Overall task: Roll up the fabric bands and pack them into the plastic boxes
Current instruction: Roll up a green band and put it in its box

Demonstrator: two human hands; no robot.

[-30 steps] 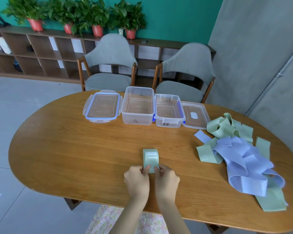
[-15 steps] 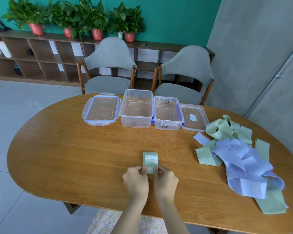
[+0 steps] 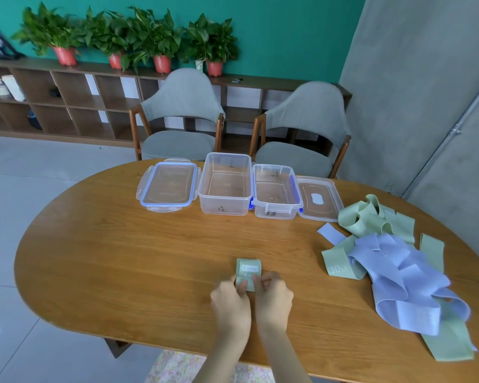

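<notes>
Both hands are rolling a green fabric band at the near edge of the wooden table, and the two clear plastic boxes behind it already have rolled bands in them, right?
Not quite. The head view shows both clear plastic boxes, the larger and the smaller, holding no bands. The rest holds: the left hand and right hand are rolling the green fabric band on the wooden table.

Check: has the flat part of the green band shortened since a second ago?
Yes. The green band shows less flat length ahead of both hands, its far end nearer them on the table.

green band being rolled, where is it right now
In the head view the green band lies on the table's near edge, pinched by both hands, left hand and right hand, in front of the plastic boxes.
</notes>
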